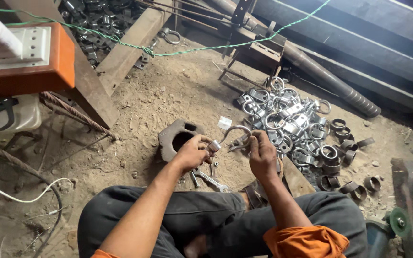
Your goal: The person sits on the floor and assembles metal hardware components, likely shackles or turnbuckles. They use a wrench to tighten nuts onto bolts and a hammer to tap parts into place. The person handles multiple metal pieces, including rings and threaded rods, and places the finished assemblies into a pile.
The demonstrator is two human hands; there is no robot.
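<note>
I sit cross-legged on a dirt floor. My left hand (193, 152) pinches one end of a curved metal clamp (235, 130), where a small nut or bolt sits. My right hand (262, 154) grips the clamp's other end. The clamp arches between both hands, just above the ground. Under my hands lies a wrench (210, 180) with a few loose bolts beside it. A rusty metal block with a round hole (174, 134) sits just left of my left hand.
A heap of shiny metal clamps and rings (295, 126) lies to the right. Steel pipes (331, 81) and a metal stand (256, 45) are behind it. A green twisted cord (144, 48) crosses overhead. An orange box (29, 62), a wooden beam (125, 45) and a white cable (20, 198) are left.
</note>
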